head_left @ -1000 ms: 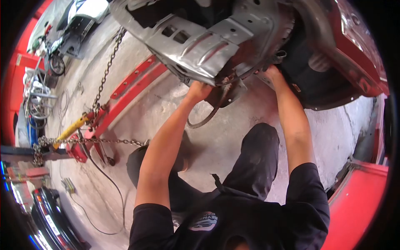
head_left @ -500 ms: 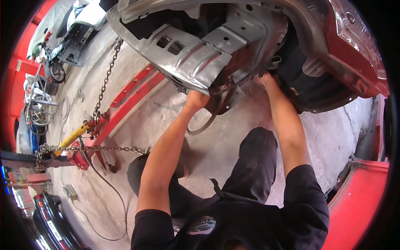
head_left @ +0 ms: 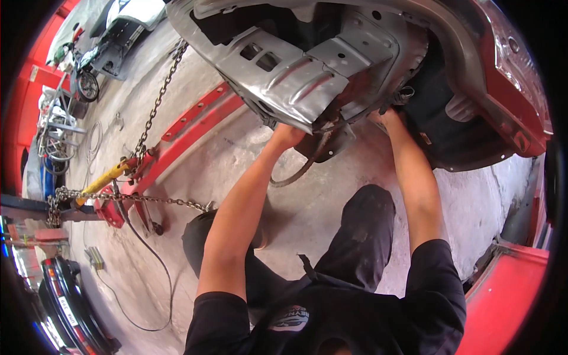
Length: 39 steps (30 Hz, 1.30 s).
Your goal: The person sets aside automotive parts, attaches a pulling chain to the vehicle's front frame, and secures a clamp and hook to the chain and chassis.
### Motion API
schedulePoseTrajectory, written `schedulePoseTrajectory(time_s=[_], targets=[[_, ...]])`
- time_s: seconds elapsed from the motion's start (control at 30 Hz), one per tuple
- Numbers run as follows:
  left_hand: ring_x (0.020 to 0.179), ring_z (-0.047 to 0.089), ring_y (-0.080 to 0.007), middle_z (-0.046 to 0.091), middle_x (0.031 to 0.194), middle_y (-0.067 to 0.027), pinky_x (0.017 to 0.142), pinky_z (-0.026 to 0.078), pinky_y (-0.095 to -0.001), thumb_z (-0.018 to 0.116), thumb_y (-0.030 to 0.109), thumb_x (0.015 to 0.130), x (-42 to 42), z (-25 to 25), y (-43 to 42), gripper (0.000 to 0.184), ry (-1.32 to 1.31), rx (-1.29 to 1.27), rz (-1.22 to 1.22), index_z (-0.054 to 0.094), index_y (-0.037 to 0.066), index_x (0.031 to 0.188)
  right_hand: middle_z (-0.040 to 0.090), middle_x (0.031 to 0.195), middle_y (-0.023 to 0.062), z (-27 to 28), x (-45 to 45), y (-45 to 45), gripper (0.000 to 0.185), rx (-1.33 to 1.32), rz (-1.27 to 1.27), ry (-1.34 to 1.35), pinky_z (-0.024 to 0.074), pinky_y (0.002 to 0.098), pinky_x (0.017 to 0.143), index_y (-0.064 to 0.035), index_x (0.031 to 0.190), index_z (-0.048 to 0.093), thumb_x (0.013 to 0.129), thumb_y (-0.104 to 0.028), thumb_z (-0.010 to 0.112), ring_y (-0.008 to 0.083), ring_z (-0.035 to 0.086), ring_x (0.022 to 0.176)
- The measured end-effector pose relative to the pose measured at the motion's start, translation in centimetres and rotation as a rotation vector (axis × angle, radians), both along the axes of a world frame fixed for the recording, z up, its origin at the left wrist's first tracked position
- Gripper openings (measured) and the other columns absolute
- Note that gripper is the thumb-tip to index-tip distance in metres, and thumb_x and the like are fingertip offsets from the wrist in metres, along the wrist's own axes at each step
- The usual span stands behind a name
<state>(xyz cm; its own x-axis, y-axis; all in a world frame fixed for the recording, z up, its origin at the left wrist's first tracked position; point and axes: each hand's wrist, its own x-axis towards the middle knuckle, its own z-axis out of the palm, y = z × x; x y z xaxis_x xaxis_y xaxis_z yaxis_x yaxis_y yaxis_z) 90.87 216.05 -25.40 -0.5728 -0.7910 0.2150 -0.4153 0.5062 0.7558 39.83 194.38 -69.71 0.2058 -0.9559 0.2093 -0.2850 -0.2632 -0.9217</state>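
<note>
head view: metal panel (head_left: 290, 77) is left of black liner (head_left: 452, 130), left hand (head_left: 288, 136) at panel's corner, right hand (head_left: 381, 118) beside liner; fingers hidden, i cannot tell grip. slipping could cut left hand.

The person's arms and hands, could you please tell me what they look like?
Both arms have short black sleeves and are otherwise bare, with no watch or band visible. The left hand and right hand appear gloveless; both are partly hidden.
</note>
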Motion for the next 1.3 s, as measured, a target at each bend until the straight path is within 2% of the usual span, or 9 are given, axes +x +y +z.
schedulePoseTrajectory(time_s=[0.03,0.3,0.47,0.67,0.8,0.9,1.0,1.17,1.3], targets=[[0.117,0.052,-0.0374,0.058,0.122,-0.0211,0.097,0.042,-0.0415,0.055,0.02,0.085,0.1,0.6,0.2,0.037,-0.019,0.02,-0.018,0.058,0.002,0.118,0.037,0.149,0.0078,-0.2,-0.1,1.0,0.064,0.0,0.006,0.008,0.0278,0.0413,0.112,-0.0132,0.141,0.039,0.089,-0.049,0.049,0.0272,0.034,0.136],[0.118,0.052,-0.0357,0.058,0.125,-0.02,0.099,0.041,-0.0405,0.056,0.02,0.086,0.2,-2.5,-1.1,0.038,0.056,-0.064,-0.008,0.058,0.003,0.12,0.038,0.148,0.0078,-0.4,-0.6,1.5,0.063,-0.007,-0.018,0.031,0.0282,0.0413,0.112,-0.013,0.141,0.04,0.089,-0.049,0.049,0.0272,0.035,0.135],[0.117,0.052,-0.0353,0.058,0.124,-0.0195,0.1,0.041,-0.0409,0.056,0.019,0.086,0.7,-0.7,-0.8,0.038,0.022,-0.129,-0.075,0.058,0.003,0.12,0.038,0.148,0.0079,-0.3,-2.2,3.5,0.063,-0.011,-0.032,0.048,0.0285,0.0413,0.111,-0.0129,0.141,0.04,0.089,-0.048,0.049,0.0272,0.035,0.135],[0.118,0.051,-0.0376,0.057,0.125,-0.0203,0.099,0.041,-0.0422,0.057,0.02,0.083,0.3,-0.7,-0.6,0.041,-0.027,0.002,0.007,0.057,0.004,0.121,0.038,0.147,0.0079,0.7,0.1,2.1,0.062,-0.024,-0.067,0.073,0.0288,0.0414,0.111,-0.0128,0.14,0.04,0.089,-0.048,0.049,0.0272,0.036,0.134],[0.111,0.057,-0.0249,0.06,0.122,-0.0137,0.094,0.046,-0.0354,0.064,0.023,0.091,0.0,-3.0,-0.8,0.036,0.018,-0.164,0.116,0.058,0.006,0.122,0.038,0.147,0.0079,0.3,0.9,2.7,0.062,-0.032,-0.077,0.073,0.0291,0.0414,0.111,-0.0127,0.14,0.04,0.089,-0.048,0.049,0.0272,0.036,0.134],[0.111,0.057,-0.0248,0.06,0.122,-0.0126,0.092,0.047,-0.0358,0.064,0.022,0.091,-0.2,-3.3,-1.0,0.032,-0.046,-0.225,0.098,0.061,0.008,0.12,0.039,0.147,0.0079,0.6,-0.6,0.8,0.062,-0.036,-0.077,0.081,0.0292,0.0414,0.111,-0.0127,0.14,0.041,0.09,-0.047,0.049,0.0272,0.036,0.134],[0.118,0.052,-0.037,0.058,0.124,-0.0202,0.097,0.043,-0.0424,0.057,0.024,0.084,0.3,-2.8,-1.0,0.042,-0.061,0.01,0.018,0.058,0.004,0.121,0.039,0.146,0.0079,2.1,0.2,-1.4,0.061,-0.037,-0.078,0.104,0.0294,0.0415,0.11,-0.0126,0.139,0.041,0.09,-0.047,0.049,0.0272,0.036,0.133],[0.116,0.053,-0.0322,0.058,0.125,-0.0178,0.099,0.041,-0.04,0.059,0.025,0.085,0.0,1.2,0.3,0.043,-0.017,-0.013,0.019,0.057,0.004,0.122,0.039,0.146,0.008,2.2,0.9,-2.0,0.061,-0.052,-0.083,0.121,0.0297,0.0415,0.11,-0.0125,0.139,0.041,0.09,-0.047,0.049,0.0272,0.037,0.133],[0.117,0.053,-0.0315,0.059,0.125,-0.017,0.099,0.041,-0.0394,0.058,0.024,0.086,0.2,1.0,0.3,0.043,-0.042,-0.02,-0.001,0.057,0.003,0.123,0.039,0.146,0.008,2.3,0.6,-2.0,0.06,-0.061,-0.086,0.129,0.0299,0.0415,0.11,-0.0124,0.139,0.041,0.09,-0.047,0.049,0.0273,0.037,0.133]])
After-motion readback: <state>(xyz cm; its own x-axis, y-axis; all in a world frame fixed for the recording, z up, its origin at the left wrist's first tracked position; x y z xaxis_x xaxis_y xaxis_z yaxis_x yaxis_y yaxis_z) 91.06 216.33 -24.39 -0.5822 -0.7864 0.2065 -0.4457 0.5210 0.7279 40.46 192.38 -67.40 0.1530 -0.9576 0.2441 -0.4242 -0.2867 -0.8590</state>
